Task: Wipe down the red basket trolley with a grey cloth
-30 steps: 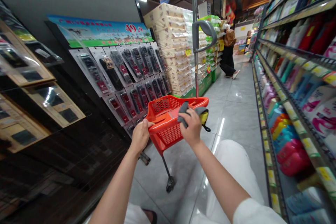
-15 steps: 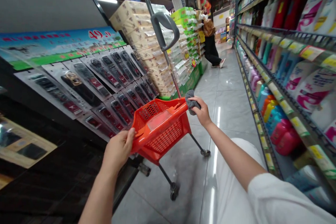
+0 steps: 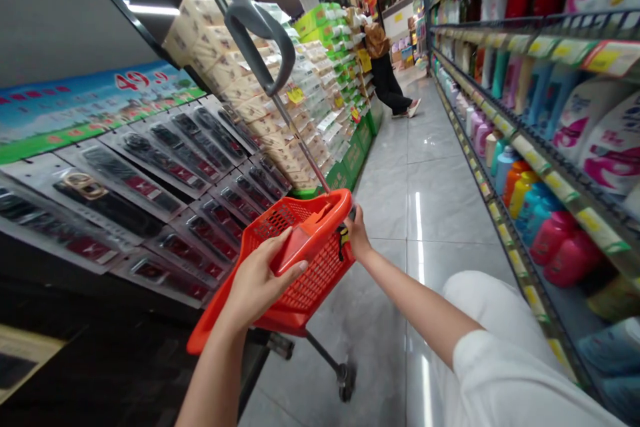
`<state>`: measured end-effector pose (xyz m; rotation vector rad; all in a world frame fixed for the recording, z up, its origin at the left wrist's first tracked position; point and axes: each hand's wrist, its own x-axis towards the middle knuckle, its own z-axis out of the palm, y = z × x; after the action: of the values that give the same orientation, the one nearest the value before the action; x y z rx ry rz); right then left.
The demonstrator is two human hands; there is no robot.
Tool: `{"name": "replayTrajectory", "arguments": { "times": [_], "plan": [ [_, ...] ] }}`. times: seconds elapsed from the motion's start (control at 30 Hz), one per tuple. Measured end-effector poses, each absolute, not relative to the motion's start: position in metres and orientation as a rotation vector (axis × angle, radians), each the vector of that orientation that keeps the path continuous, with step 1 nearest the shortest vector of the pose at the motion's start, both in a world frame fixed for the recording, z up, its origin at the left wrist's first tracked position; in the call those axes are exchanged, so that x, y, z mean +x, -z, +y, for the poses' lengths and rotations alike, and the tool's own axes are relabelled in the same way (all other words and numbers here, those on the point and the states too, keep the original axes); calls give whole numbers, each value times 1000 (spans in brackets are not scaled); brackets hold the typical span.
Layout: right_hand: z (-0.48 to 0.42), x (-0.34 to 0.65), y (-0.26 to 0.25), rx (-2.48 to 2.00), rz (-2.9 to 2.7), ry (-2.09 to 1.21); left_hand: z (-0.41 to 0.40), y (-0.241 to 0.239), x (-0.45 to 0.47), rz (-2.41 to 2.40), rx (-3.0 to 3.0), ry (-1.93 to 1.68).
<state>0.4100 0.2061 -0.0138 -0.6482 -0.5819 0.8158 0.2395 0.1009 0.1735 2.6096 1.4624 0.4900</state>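
Note:
A red plastic shopping basket [image 3: 320, 280] on dark legs with casters stands tilted before me, its long grey pull handle [image 3: 260, 47] slanting up and to the left. My left hand [image 3: 260, 283] is closed over the near rim, thumb on the outside and fingers reaching toward the flat panel on top. At the right end of the basket my right hand [image 3: 356, 237] presses against the outer side below the rim. A bit of grey cloth [image 3: 353, 212] shows at its fingers; most of it is hidden. A small yellow-and-black patch shows beside that hand.
Packaged belts [image 3: 165, 153] hang on a rack at left under a price banner [image 3: 100, 103]. Stacked tissue packs [image 3: 285, 100] stand behind the basket. Shelves of bottles [image 3: 540, 213] line the right side. Farther down the tiled aisle [image 3: 390, 173] a person [image 3: 385, 73] leans by the stacks.
My left hand has moved right along the rim toward the basket's middle. My right hand with the grey cloth has gone from the rim's corner down to the outer side. The basket has turned.

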Motion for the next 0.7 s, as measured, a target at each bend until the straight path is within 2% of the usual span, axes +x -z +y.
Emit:
{"name": "replayTrajectory", "arguments": {
  "times": [0.13, 0.27, 0.33, 0.57, 0.7],
  "plan": [
    [218, 391, 68, -875, -718, -636, 102, -171, 241, 1455, 2558, -513],
    [223, 389, 116, -1085, -659, -714, 106, -169, 243, 1511, 2467, -531],
    [225, 388, 115, -1166, -604, -733, 107, -167, 242, 1533, 2427, -545],
    [221, 380, 47, -1088, -817, -423, 106, -166, 243, 1577, 2474, -547],
    [219, 373, 93, -1147, -654, -508, 104, -166, 243, 1595, 2473, -537]
  ]
}}
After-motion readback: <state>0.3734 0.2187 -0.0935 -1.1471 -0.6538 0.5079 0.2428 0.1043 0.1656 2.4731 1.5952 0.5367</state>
